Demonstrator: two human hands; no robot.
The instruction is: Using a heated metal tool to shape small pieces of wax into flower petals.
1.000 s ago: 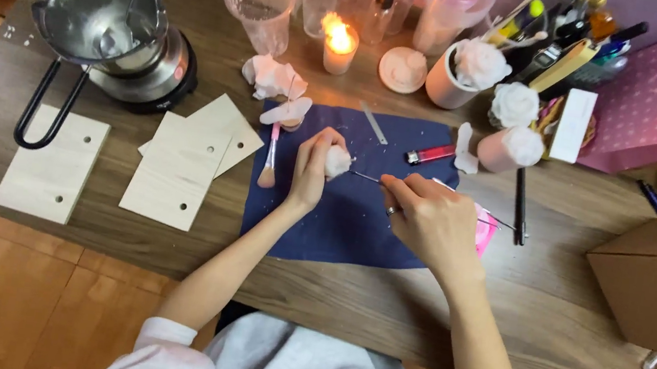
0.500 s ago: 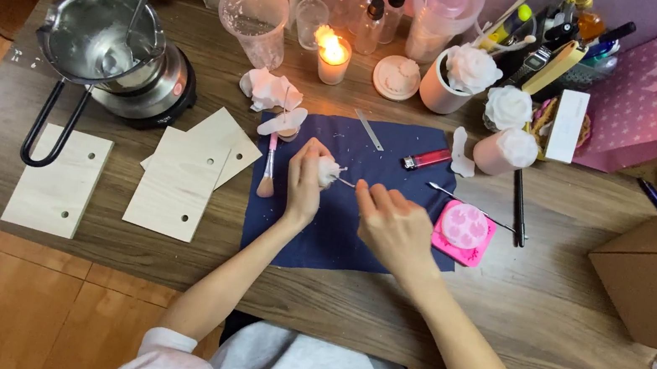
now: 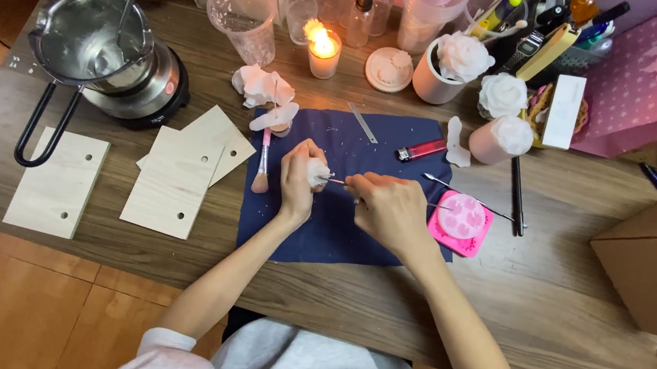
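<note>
— While my left hand (image 3: 300,179) pinches the small white wax piece (image 3: 318,173) over the dark blue mat (image 3: 338,237), what do you see?

— Your fingers are closed round it, lifted just off the mat. Your right hand (image 3: 389,209) is pressed together on a thin metal tool (image 3: 336,181), tip touching the wax.

— Yes, I hold that tool tight, thumb against fingertips. The pink mould (image 3: 461,219) sits just beside my right wrist on the surface (image 3: 550,298).

— What worries you?

— I judge the wax piece is fragile. If I push the tip too hard, a petal could snap or the piece could slip out of my pinch and drop onto the mat.

— And the candle (image 3: 323,51)?

— It burns well apart from my hands, behind the mat, near the clear cup (image 3: 242,21). A reach across for the red lighter (image 3: 422,149) could bring a sleeve near the flame.

— The melting pot (image 3: 92,52)?

— On my left, on its hot plate, its handle jutting towards me over the wooden boards (image 3: 177,181). An elbow swung wide could catch it, I think.

— The small brush (image 3: 262,169)?

— Lying just beside my left hand, at the mat's edge.
</note>
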